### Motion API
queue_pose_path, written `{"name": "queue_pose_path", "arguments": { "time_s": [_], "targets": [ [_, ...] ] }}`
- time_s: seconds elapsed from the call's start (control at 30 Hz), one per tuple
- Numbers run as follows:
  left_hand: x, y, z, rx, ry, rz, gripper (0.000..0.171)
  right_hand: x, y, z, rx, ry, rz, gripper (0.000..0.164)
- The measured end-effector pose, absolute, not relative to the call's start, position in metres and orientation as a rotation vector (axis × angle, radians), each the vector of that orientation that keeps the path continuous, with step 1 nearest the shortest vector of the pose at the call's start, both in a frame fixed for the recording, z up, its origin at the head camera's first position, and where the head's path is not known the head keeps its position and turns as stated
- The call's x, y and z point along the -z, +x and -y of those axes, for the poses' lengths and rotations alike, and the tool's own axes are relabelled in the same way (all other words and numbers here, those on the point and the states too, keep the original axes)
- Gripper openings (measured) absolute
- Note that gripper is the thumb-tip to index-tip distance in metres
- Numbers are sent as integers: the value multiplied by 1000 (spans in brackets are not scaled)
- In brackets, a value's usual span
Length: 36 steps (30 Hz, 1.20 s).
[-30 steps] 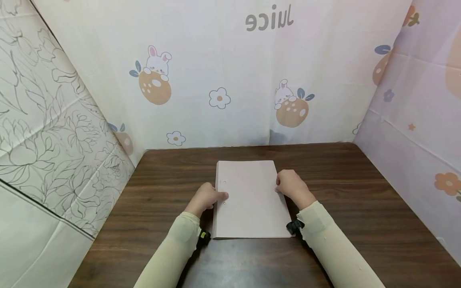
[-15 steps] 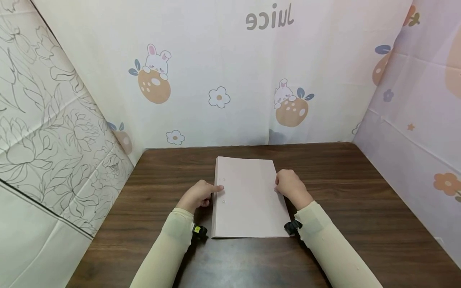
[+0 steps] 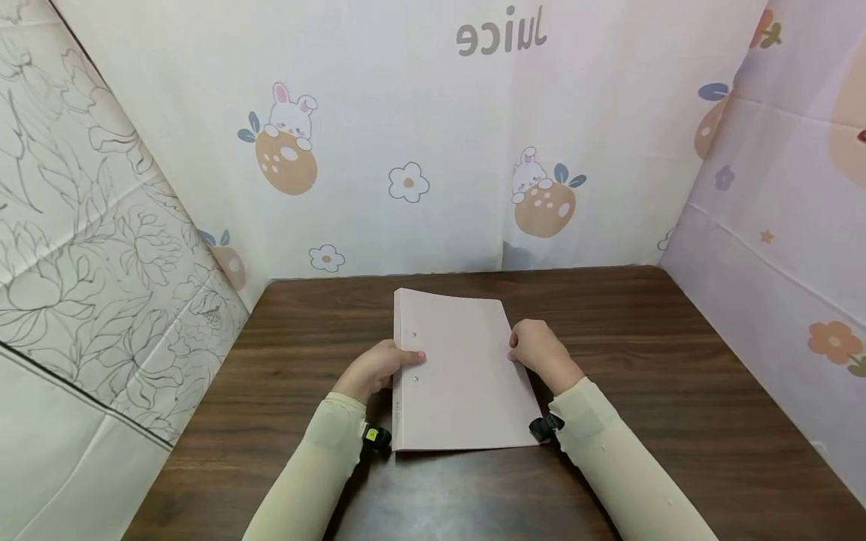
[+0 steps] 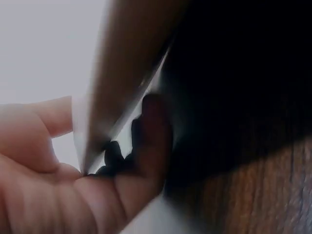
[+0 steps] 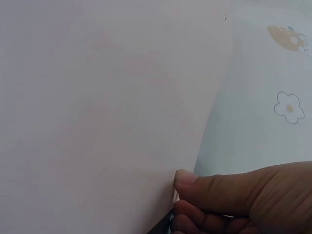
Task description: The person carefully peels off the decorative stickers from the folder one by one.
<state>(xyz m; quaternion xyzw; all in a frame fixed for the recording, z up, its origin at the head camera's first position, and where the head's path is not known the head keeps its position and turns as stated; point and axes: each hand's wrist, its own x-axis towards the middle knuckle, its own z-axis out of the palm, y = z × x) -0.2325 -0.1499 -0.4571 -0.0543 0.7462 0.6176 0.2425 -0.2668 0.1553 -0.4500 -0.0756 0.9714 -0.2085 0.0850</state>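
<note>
A pale pinkish-white file folder [image 3: 467, 383] lies closed at the middle of the table, its left side tilted up. Two small rivets and a narrow spine with tiny print show along that side. My left hand [image 3: 376, 368] grips the spine, thumb on the cover and fingers underneath. In the left wrist view those fingers reach into the dark gap below the folder. At the opposite edge my right hand [image 3: 541, 353] pinches the folder between thumb and curled fingers, as the right wrist view also shows. The folder's inside is hidden.
The dark wood-grain table [image 3: 304, 323] extends around the folder. Behind it hangs a printed curtain [image 3: 446, 233] with rabbits and flowers, and more patterned cloth [image 3: 764, 293] closes off the sides. A black wrist device [image 3: 545, 427] overlaps the folder's lower right corner.
The left hand has shifted its hold along the spine and raised that side, so the spine now shows. The folder has moved slightly left. The right hand keeps its pinch.
</note>
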Motion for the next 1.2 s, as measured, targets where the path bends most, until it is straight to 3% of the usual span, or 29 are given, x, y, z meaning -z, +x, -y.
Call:
{"name": "queue_pose_path", "arguments": {
  "time_s": [0.43, 1.03, 1.2],
  "targets": [
    [446, -232, 144, -1891, -56, -1951, 40, 443, -258, -144, 535, -361, -2927, 15],
    [422, -226, 136, -2004, -27, -1816, 40, 431, -246, -125, 766, -432, -2839, 28],
    [415, -222, 132, -2026, -6, -1784, 41, 424, -240, -118, 789, -432, -2822, 24]
  ]
}}
